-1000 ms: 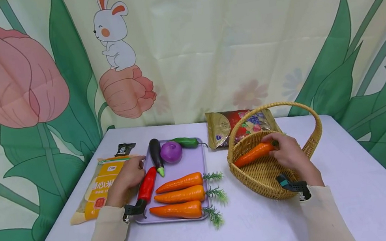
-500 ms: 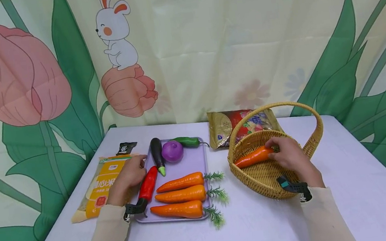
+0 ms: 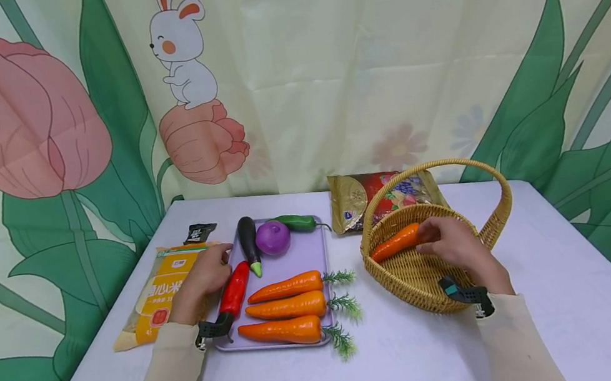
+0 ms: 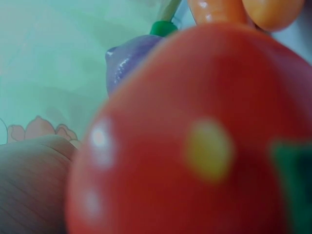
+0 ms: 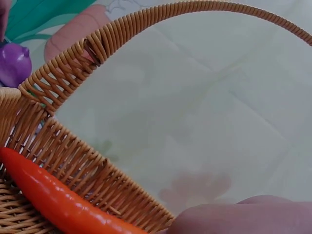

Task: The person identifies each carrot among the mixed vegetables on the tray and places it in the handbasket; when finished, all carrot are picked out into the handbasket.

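Note:
On the right, my right hand [image 3: 453, 246] reaches into a wicker basket [image 3: 425, 293] and holds the upper end of an orange carrot [image 3: 396, 243]. Its green top is hidden by the hand; the tapered end lies against the basket's left inner wall. My left hand [image 3: 209, 270], fingers loosely bent, rests at the left rim of a lilac tray [image 3: 286, 268]. Beside it lies a red pepper [image 3: 235, 288], large and blurred in the left wrist view. The tray also bears an eggplant [image 3: 248, 244], a purple onion [image 3: 273, 238], a green chili [image 3: 296, 222] and three more carrots [image 3: 285, 307].
A yellow bag of grain [image 3: 164, 294] lies under and left of the left forearm, with a small black packet [image 3: 199, 233] behind it. Behind the basket lies a gold and red snack bag [image 3: 352, 204]. The tall handle [image 3: 449, 163] arches over the basket.
The carrot in the basket has shifted lower and its wide end is now more covered by my right hand. The left hand stays where it was at the tray.

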Motion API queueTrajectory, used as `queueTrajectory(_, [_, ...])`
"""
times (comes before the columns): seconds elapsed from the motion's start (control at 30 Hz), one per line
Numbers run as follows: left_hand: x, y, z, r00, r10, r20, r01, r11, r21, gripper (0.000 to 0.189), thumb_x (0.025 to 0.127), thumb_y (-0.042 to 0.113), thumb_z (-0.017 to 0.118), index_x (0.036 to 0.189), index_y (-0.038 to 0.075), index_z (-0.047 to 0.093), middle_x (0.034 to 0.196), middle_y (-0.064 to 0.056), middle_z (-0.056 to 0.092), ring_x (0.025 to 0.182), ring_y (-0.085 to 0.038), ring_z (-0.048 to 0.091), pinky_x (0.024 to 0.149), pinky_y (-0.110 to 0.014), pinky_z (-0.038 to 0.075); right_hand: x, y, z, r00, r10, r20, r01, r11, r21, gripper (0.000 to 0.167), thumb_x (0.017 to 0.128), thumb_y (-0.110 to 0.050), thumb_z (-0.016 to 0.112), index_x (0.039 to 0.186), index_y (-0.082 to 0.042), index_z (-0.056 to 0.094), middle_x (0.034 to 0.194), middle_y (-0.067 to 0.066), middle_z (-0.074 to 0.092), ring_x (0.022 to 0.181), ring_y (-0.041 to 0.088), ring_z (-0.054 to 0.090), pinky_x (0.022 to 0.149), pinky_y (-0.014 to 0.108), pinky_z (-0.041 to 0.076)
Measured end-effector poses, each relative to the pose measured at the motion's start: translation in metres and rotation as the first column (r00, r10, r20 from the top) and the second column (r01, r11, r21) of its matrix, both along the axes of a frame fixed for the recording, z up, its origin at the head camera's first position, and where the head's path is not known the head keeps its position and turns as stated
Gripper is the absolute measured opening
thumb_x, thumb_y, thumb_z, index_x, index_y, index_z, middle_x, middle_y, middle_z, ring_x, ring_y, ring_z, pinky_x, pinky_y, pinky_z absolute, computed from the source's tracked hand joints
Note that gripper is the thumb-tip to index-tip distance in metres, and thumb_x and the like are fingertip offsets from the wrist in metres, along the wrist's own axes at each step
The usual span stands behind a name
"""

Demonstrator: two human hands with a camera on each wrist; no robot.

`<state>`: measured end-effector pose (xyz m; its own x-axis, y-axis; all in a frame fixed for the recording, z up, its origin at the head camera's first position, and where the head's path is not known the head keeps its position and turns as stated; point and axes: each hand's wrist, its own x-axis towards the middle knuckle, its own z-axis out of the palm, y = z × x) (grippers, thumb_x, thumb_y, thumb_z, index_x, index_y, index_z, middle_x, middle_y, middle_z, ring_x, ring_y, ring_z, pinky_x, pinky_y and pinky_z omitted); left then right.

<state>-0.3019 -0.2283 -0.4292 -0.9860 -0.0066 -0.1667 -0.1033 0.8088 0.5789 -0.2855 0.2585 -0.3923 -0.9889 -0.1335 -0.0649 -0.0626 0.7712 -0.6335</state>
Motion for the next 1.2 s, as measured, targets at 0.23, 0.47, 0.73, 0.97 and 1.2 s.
queueTrajectory(0.23, [0.001,0.001,0.001,1.000,0.000,0.006,0.000,1.000,-0.006,0.057,0.092,0.002,0.058,0.149,-0.001,0.047,0.117,-0.020,0.061,0.103,-0.033,0.055,0.087,-0.042,0.053,0.002,-0.001,0.001,0.997,0.048,0.060,-0.047,0.999,-0.020,0.048,0.094,-0.019,0.070,0.135,0.003,0.058,0.132,0.025,0.061,0.121,0.041,0.055,0.103,0.060,0.043])
queueTrajectory(0.47, [0.001,0.002,0.002,1.000,0.002,0.006,-0.002,1.000,-0.006,0.056,0.094,0.002,0.057,0.149,0.000,0.047,0.118,-0.020,0.061,0.103,-0.032,0.056,0.088,-0.042,0.052,0.007,-0.001,0.005,0.996,0.085,0.034,-0.085,0.996,0.001,0.050,0.096,-0.022,0.069,0.137,0.005,0.056,0.132,0.027,0.060,0.120,0.043,0.057,0.101,0.058,0.046])
queueTrajectory(0.73, [0.001,0.003,0.003,1.000,0.012,0.015,-0.013,1.000,0.005,0.056,0.094,0.003,0.057,0.149,0.001,0.046,0.118,-0.019,0.061,0.105,-0.032,0.055,0.089,-0.042,0.052,0.014,-0.006,0.022,0.995,0.102,-0.014,-0.102,0.995,-0.002,0.049,0.100,-0.023,0.064,0.139,0.004,0.054,0.135,0.028,0.058,0.125,0.045,0.054,0.102,0.060,0.044])
queueTrajectory(0.97, [0.002,0.002,0.002,1.000,0.003,-0.001,-0.003,1.000,-0.002,0.056,0.093,0.002,0.058,0.148,-0.001,0.047,0.116,-0.020,0.062,0.103,-0.032,0.056,0.088,-0.042,0.052,0.026,-0.015,0.039,0.991,0.078,-0.105,-0.079,0.997,-0.005,0.048,0.101,-0.026,0.063,0.140,0.000,0.055,0.136,0.024,0.059,0.123,0.042,0.054,0.101,0.059,0.045])
queueTrajectory(1.2, [0.002,0.002,0.003,1.000,0.007,0.009,-0.007,1.000,0.004,0.056,0.094,0.002,0.058,0.148,-0.001,0.047,0.116,-0.020,0.062,0.102,-0.032,0.056,0.086,-0.041,0.052,0.038,-0.031,0.053,0.957,0.075,-0.280,-0.086,0.996,-0.028,0.038,0.101,-0.020,0.063,0.134,-0.003,0.062,0.130,0.020,0.064,0.114,0.038,0.060,0.092,0.052,0.053])
